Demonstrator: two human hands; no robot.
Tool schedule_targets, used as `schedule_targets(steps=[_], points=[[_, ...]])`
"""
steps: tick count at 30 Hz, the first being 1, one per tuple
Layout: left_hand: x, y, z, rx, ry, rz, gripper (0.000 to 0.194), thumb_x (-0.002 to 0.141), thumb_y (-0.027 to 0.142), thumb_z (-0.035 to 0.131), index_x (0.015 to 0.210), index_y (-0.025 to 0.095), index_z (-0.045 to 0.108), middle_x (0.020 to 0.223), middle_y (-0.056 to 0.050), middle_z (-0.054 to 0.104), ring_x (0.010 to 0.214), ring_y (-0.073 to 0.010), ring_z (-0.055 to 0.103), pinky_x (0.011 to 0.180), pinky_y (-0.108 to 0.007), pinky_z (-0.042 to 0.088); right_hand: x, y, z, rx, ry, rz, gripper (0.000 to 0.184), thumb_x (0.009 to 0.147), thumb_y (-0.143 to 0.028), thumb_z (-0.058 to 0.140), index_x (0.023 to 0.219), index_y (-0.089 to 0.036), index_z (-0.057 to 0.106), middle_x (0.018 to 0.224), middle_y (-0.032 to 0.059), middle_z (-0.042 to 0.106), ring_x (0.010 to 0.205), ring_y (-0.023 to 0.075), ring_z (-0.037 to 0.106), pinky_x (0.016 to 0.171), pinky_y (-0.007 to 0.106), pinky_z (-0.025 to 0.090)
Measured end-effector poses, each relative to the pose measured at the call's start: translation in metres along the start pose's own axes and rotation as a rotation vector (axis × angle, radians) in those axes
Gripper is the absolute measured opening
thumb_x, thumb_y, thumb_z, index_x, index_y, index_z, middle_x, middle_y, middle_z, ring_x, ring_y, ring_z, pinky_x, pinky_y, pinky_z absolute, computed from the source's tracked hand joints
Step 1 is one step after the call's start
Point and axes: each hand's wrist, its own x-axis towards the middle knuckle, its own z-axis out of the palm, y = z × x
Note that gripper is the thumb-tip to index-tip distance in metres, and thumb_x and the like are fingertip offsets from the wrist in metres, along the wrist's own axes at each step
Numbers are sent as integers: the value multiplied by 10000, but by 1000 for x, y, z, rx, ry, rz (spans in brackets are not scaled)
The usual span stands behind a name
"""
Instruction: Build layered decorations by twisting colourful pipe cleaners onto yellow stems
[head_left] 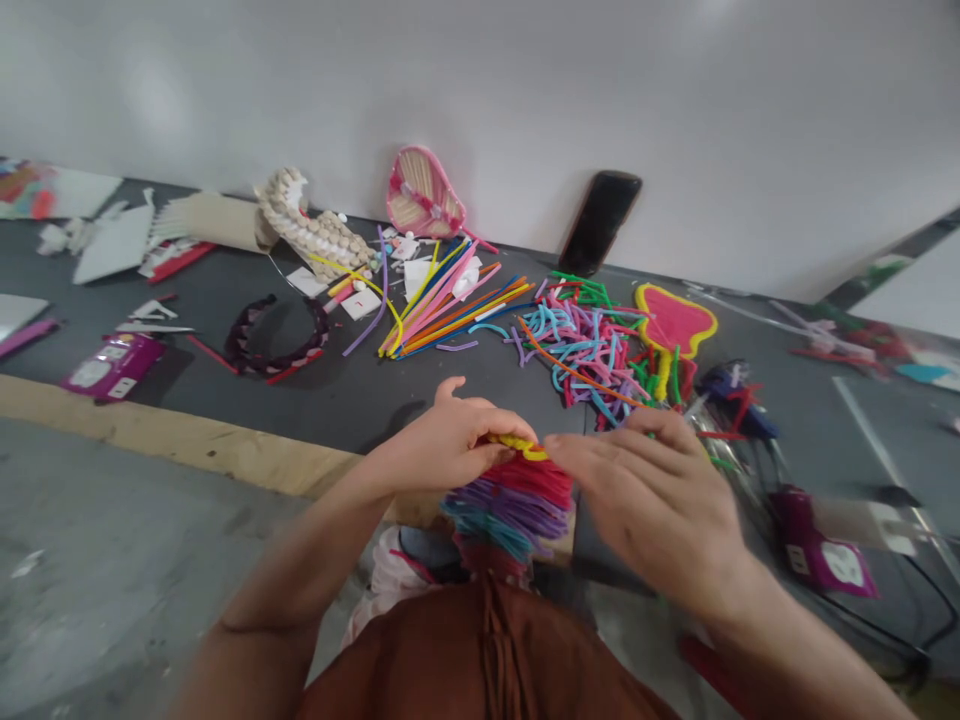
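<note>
The left hand [457,438] pinches yellow pipe cleaner [534,454] above seemingly finished red-to-blue rows [510,508], the right hand [660,495], fingers extended, meets its end, grip unclear, and cut pieces [581,335] lie unused.

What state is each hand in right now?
Left hand: closed, pinching the yellow strip.
Right hand: at the strip's right end; whether it grips cannot be told.

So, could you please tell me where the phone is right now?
In the head view, the phone leans against the wall right of centre, behind the pile of cut pipe cleaners.
</note>
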Motion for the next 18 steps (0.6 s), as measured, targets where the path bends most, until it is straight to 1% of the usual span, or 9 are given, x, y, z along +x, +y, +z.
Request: schedule_targets(steps=[2,5,8,10,11,15,18], points=[[0,-1,0,-3,0,5,301,859,140,506,1079,295,642,1096,9,703,1094,-190,596,1109,-587,-7,3,12,-4,-61,22,3,228,890,-35,520,1060,-160,605,953,54,759,748,158,688,804,360,400],[0,1,-1,-17,-25,15,296,833,119,535,1057,280,646,1129,-5,684,1183,-200,545,1105,-582,-3,5,25,-3,-121,37,18,218,874,-29,557,1002,-197,609,894,19,764,708,147,687,820,349,400],[0,3,-2,-59,-48,8,170,846,254,623,1011,261,661,1121,-11,680,1226,-223,512,1113,-567,-11,4,30,1,-133,30,47,153,882,-71,581,938,-210,614,841,-3,760,685,146,678,813,346,397],[1,3,-2,-87,-35,-10,159,841,359,657,960,255,680,1109,-12,682,1230,-234,510,1118,-555,-16,1,32,3,-125,27,62,129,886,-91,587,930,-209,619,835,-4,757,691,148,675,811,344,396],[1,2,-2,-97,-25,-16,161,841,384,660,934,255,688,1095,-8,687,1228,-234,512,1120,-550,-21,0,33,5,-118,22,69,125,887,-96,586,930,-208,622,838,-3,756,697,148,674,813,342,395],[1,1,0,-112,8,-1,118,851,367,661,886,260,695,1020,20,713,1222,-223,522,1120,-535,-42,-7,39,10,-78,-10,115,125,898,-106,561,916,-208,631,837,1,751,692,146,661,807,341,389],[2,-1,2,-111,14,27,85,845,336,674,849,253,690,960,34,730,1214,-212,531,1125,-512,-53,-11,44,19,-20,-18,141,150,908,-107,530,894,-212,636,807,0,747,689,144,653,803,342,383]])
